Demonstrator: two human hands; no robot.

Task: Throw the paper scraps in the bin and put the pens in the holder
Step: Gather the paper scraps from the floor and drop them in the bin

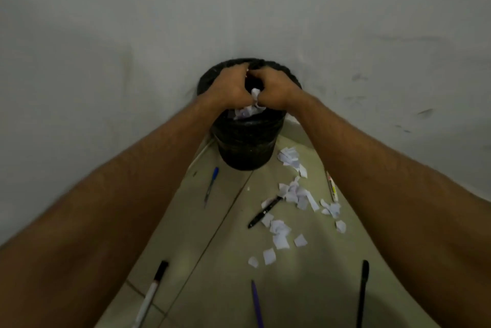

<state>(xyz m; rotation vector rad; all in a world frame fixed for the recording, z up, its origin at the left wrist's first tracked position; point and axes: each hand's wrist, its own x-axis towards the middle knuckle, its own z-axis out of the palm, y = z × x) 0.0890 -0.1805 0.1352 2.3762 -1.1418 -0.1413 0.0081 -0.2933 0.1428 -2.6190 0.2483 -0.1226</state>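
Note:
A black bin [245,141] stands in the corner against the wall. My left hand [228,86] and my right hand [275,88] are cupped together over its mouth, holding a bunch of white paper scraps [255,95]; some scraps hang and fall toward the bin. More paper scraps [295,195] lie scattered on the floor to the right of the bin. Several pens lie on the floor: a blue pen [211,187], a black pen [264,212], a white marker [332,186], a white pen with a black cap [152,293], a purple pen [257,303] and a long black pen [362,293].
Grey walls meet behind the bin. The floor [212,261] is pale tile with dark grout lines. No pen holder is in view.

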